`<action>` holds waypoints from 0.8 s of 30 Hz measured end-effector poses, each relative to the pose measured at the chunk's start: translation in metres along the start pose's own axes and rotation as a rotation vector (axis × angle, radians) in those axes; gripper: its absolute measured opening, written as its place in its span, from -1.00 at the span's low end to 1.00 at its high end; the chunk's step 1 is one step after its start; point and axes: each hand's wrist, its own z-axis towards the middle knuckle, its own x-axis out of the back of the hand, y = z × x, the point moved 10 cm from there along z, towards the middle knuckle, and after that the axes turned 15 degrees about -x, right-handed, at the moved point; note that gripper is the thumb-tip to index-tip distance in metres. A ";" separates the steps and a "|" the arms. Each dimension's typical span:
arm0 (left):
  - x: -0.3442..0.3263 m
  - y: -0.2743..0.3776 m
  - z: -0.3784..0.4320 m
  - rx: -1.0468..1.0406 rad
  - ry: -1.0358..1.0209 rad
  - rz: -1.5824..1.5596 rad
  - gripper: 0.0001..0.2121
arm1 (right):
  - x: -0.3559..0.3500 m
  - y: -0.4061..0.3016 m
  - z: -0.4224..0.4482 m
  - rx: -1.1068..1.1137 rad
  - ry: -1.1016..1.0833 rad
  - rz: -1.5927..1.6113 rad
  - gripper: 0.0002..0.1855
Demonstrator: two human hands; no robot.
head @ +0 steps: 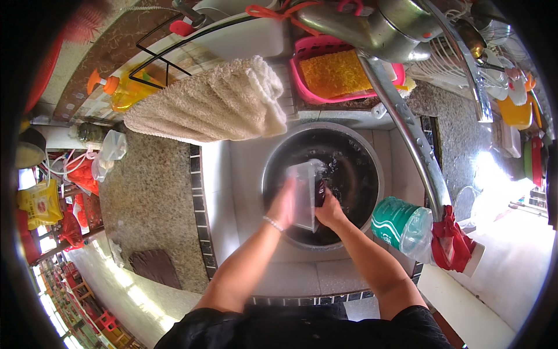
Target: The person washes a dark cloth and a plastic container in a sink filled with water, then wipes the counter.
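Over a round metal basin with water in it, my left hand grips a clear plastic container by its left side. The container is tilted and slightly blurred by motion. My right hand is closed on a dark maroon item, pressed close to the container's right side. Most of that item is hidden by the fingers, and I cannot tell whether it is a cloth or a scrubber. The basin stands inside a pale tiled sink. Splashes and bubbles show on the dark water beyond the container.
A beige towel hangs over a black wire rack beside a yellow pump bottle. Behind the basin stands a pink basket with a yellow sponge. A metal pipe and a green-labelled plastic bottle flank the right.
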 end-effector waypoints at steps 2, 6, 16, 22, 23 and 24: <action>-0.027 0.013 -0.002 -0.008 0.053 -0.169 -0.33 | 0.032 -0.019 -0.011 0.183 0.302 -0.221 -0.23; -0.047 0.005 -0.042 0.512 0.000 -0.207 -0.32 | 0.021 -0.072 -0.040 0.558 0.280 -0.695 -0.38; -0.010 -0.022 -0.030 0.112 0.231 -0.017 -0.44 | 0.029 -0.028 0.013 0.221 0.494 -0.501 -0.53; -0.012 0.012 0.010 -0.195 0.005 0.433 -0.28 | -0.041 0.015 0.041 0.173 -0.174 -0.801 -0.61; -0.006 0.017 0.014 -0.233 -0.003 0.547 -0.30 | -0.038 0.019 0.037 0.176 -0.175 -0.802 -0.61; -0.005 0.018 0.016 -0.205 0.055 0.504 -0.32 | -0.037 0.033 0.028 0.047 -0.420 -0.245 -0.59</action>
